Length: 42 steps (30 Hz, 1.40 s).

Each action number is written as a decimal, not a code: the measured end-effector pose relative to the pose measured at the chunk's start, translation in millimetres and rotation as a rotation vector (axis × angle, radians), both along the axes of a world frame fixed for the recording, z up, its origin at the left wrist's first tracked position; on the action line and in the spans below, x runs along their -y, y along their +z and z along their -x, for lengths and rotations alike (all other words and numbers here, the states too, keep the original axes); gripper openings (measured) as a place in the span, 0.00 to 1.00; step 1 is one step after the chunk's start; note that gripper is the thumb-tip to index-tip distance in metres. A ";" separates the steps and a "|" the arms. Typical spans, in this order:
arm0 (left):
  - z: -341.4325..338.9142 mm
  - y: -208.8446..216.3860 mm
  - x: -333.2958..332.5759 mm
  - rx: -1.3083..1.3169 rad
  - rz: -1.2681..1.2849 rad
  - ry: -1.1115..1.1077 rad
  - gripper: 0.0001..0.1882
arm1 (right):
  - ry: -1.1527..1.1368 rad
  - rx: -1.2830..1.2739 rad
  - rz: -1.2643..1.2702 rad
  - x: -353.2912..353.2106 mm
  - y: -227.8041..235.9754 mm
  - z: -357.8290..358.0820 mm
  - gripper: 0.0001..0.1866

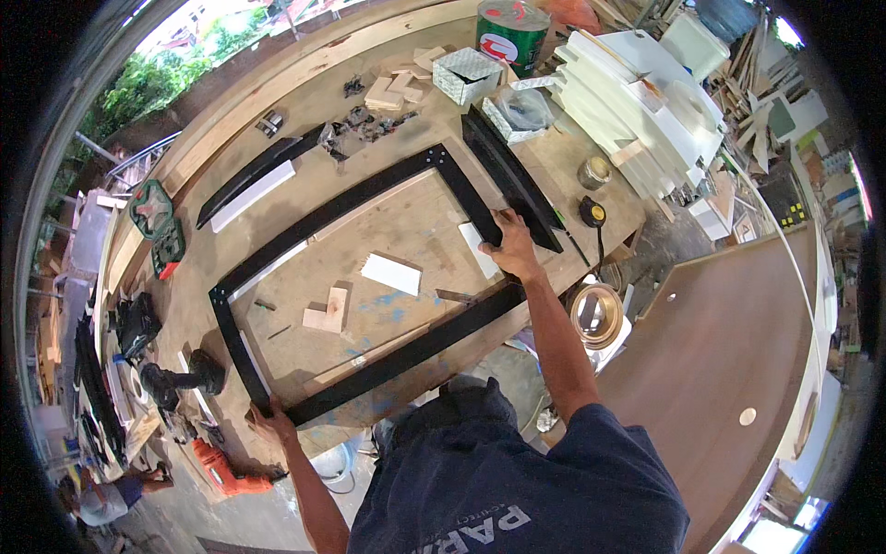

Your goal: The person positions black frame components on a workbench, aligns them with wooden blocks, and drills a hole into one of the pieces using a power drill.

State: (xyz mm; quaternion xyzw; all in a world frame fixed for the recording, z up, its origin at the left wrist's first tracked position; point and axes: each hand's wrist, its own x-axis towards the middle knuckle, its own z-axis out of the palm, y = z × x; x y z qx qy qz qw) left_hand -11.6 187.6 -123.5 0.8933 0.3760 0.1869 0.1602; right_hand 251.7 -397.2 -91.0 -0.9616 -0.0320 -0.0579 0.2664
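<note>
A black rectangular frame (406,362) lies on the wooden workbench (609,175), with small screw heads or holes at its far right corner. My left hand (272,422) grips its near left corner. On the right side piece, close to the near right corner, my right hand (511,246) is closed round the frame. Inside the frame lie an L-shaped wood piece (327,312) and a white block (390,274). A second white piece (478,249) sits beside my right hand, partly under the frame's edge.
Black strips (510,180) lie beyond the frame's right side. An orange drill (226,469) and a black cordless drill (185,379) rest at left, below a green tool case (157,226). A tape measure (592,212), a green can (510,39) and stacked white panels (637,102) stand right.
</note>
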 end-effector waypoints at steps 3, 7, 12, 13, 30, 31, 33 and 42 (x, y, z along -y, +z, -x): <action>10.3 -12.2 9.1 0.048 -0.026 -0.017 0.32 | 0.083 0.052 -0.006 17.7 -10.7 -6.4 0.45; 32.2 -30.4 -0.2 0.118 -0.014 0.022 0.32 | 0.150 0.095 -0.016 8.2 -11.2 -15.1 0.43; 20.0 -8.4 33.1 -0.046 -0.137 0.105 0.33 | 0.131 -0.039 -0.011 18.2 -0.1 -11.1 0.44; 15.2 -0.9 38.8 -0.057 -0.112 0.109 0.34 | 0.128 -0.009 -0.011 21.9 -2.4 -10.2 0.44; 102.9 69.4 36.3 -0.089 0.187 -0.458 0.33 | 0.465 -0.272 -0.029 80.1 62.7 91.5 0.48; 103.4 66.7 36.0 -0.092 0.191 -0.464 0.33 | 0.471 -0.238 0.011 83.0 57.0 92.9 0.47; 105.8 62.4 32.3 -0.114 0.121 -0.440 0.30 | 0.493 -0.231 -0.013 86.0 47.4 87.2 0.44; 110.3 37.5 18.1 -0.082 -0.064 -0.499 0.25 | 0.637 -0.073 0.251 95.6 31.2 84.9 0.28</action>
